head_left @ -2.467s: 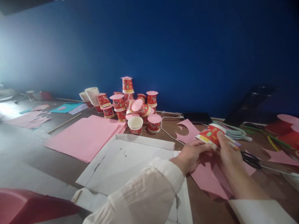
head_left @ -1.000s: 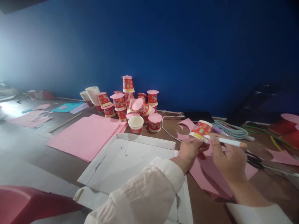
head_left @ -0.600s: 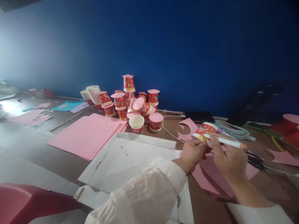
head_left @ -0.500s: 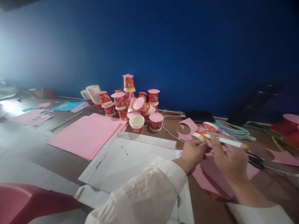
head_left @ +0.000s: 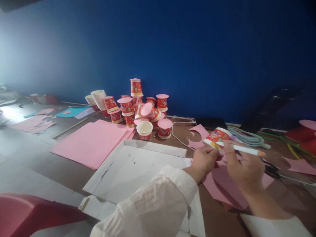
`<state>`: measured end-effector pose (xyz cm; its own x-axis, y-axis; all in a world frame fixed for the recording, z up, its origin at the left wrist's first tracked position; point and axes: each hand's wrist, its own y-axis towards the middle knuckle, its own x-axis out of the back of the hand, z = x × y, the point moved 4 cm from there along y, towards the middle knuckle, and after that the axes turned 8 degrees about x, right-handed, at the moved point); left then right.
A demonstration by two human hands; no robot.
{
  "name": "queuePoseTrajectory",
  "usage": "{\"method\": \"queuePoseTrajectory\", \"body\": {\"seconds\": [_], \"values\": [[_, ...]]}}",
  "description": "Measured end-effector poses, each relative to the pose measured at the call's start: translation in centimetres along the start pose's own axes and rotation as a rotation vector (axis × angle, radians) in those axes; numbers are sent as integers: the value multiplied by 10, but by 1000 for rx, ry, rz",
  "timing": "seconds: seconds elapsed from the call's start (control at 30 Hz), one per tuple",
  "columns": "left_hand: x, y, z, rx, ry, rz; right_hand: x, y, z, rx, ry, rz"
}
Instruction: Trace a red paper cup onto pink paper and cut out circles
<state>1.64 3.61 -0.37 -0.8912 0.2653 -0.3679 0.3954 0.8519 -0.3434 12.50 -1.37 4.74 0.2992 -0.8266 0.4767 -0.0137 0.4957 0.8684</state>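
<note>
Far left of the tray [head_left: 145,161], pink scraps [head_left: 32,125] are lying on the table [head_left: 219,225]; a red thing [head_left: 32,212], cut off by the view, is jutting in at the tray's near left; a blue sheet [head_left: 72,112] and a stick [head_left: 71,127] are resting behind and left of the tray; the pink sheets [head_left: 90,141] are lying just left of it; nested cups [head_left: 99,98] are leaning beyond its far left corner; disc-topped cups [head_left: 127,107] are standing or tilting in a cluster behind it; an upright cup [head_left: 144,131] is standing just behind its far edge, mouth upward.

To the right of the tray, the left hand [head_left: 203,160] is holding the cup [head_left: 218,136] tilted, its fingers pinching narrowly at the lower edge; the pen [head_left: 247,150] is pointing left and meeting the cup's side, though I cannot tell whether its tip is touching; the right hand [head_left: 247,169] is gripping the pen between thumb and fingers; pink offcuts [head_left: 222,189] are lying beneath the hands; a coiled cable [head_left: 248,136] and scissors [head_left: 271,170] are resting farther right of the tray.
</note>
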Motion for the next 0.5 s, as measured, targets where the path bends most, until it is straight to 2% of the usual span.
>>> {"method": "queuePoseTrajectory", "body": {"seconds": [0.17,0.23,0.37,0.5], "values": [[0,7,1,2,-407,27,7,-1,-5,-52,-37,-68],[0,8,1,5,-493,26,6,-1,-7,-52,-40,-58],[-1,8,2,9,-503,63,1,-3,-8,-46,-19,-22],[-1,9,5,7,-412,107,-3,-5,-7,-66,-37,-6]]}}
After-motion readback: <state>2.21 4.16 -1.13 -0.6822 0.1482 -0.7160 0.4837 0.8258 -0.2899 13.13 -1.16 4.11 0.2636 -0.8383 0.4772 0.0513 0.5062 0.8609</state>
